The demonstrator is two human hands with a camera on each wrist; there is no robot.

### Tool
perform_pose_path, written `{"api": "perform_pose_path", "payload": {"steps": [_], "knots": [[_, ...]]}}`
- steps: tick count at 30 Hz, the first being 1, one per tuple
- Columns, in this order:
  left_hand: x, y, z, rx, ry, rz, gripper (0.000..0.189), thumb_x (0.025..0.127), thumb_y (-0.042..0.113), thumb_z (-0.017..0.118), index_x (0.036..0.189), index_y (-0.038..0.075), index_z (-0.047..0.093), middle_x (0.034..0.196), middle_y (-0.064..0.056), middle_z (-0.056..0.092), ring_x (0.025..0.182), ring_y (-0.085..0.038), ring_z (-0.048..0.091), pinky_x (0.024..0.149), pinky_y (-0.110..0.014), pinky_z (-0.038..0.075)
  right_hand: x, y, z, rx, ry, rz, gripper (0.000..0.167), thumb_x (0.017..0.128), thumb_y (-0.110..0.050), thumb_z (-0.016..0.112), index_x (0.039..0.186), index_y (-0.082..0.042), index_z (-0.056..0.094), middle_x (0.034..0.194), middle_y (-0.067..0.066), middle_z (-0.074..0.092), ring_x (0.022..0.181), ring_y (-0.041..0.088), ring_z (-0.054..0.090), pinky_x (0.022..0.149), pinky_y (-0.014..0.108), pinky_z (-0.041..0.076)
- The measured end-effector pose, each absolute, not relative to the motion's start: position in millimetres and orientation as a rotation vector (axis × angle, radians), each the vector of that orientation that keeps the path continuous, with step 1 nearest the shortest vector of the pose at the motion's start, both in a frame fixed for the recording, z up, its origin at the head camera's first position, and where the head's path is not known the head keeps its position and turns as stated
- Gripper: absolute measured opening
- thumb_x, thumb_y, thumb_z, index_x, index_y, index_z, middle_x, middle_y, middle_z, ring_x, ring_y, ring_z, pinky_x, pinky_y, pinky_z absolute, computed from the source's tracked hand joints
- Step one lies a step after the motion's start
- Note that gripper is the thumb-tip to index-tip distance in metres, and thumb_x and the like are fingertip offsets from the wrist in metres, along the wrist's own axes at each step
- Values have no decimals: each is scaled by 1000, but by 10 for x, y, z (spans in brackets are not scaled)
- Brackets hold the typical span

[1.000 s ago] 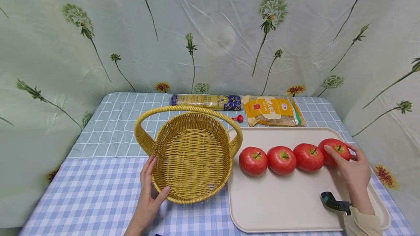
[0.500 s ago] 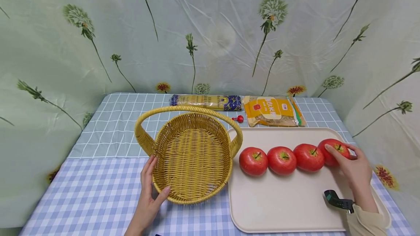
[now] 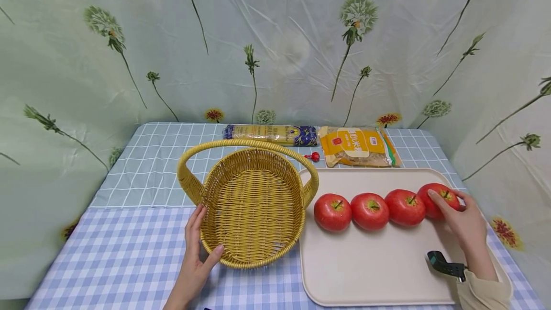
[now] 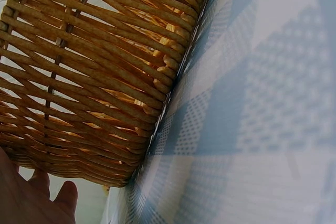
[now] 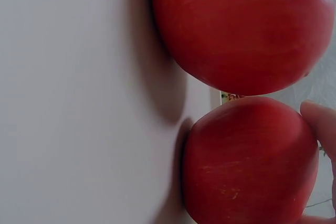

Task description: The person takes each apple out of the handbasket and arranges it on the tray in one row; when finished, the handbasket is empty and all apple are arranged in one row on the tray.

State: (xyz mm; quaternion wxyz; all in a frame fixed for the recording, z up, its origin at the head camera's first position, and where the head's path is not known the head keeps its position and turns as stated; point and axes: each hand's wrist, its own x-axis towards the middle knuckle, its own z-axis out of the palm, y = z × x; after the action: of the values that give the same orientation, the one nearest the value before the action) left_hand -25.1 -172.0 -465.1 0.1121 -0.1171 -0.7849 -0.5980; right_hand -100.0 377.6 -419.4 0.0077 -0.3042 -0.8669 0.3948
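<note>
A round wicker basket (image 3: 254, 214) with a tall arched handle (image 3: 247, 142) stands left of the tray, nothing inside it. My left hand (image 3: 195, 257) rests at its left rim, thumb on the front edge and fingers along the side; the left wrist view shows the basket's woven wall (image 4: 94, 77) close up. On the cream tray (image 3: 370, 271) several red apples lie in a row. My right hand (image 3: 465, 219) grips the rightmost apple (image 3: 435, 200), thumb on its near side and fingers behind. In the right wrist view this apple (image 5: 247, 166) sits against its neighbour (image 5: 241, 24).
Behind the basket lies a long pack of noodles (image 3: 271, 135). An orange food bag (image 3: 357, 146) is at the tray's back edge, with a small red object (image 3: 315, 156) to its left. A floral curtain (image 3: 284, 51) closes off the back and sides.
The right wrist has shifted slightly to the right while the fingers stay on the rightmost apple. The left hand, basket and apples keep their places.
</note>
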Motion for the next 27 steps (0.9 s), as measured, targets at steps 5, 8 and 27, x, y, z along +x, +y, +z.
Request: {"api": "perform_pose_path", "payload": {"steps": [5,8,27], "knots": [[-252,-1713,-4644,-333,-2319,-1750,84,84,-4,60,152,13,14,156,-1,0,141,-21,-5,96,-70,1,-991,3772,-4191,-919,-2735,1247,95,89,-57,50,148,5,9,144,37,19,126,53,24,85,60,42],[-254,-1717,-4652,-336,-2322,-1746,84,84,-4,60,152,13,14,156,-1,0,141,-21,-4,96,-70,1,-977,3755,-4182,-899,-2729,1252,94,90,-56,49,149,3,7,145,36,17,127,53,24,88,61,38],[-249,-1724,-4660,-345,-2320,-1725,83,84,-4,60,152,13,15,156,-2,0,141,-21,-4,96,-71,1,-947,3625,-4305,-548,-2210,982,45,89,-32,64,131,-17,57,136,5,47,125,12,34,95,29,27]]}}
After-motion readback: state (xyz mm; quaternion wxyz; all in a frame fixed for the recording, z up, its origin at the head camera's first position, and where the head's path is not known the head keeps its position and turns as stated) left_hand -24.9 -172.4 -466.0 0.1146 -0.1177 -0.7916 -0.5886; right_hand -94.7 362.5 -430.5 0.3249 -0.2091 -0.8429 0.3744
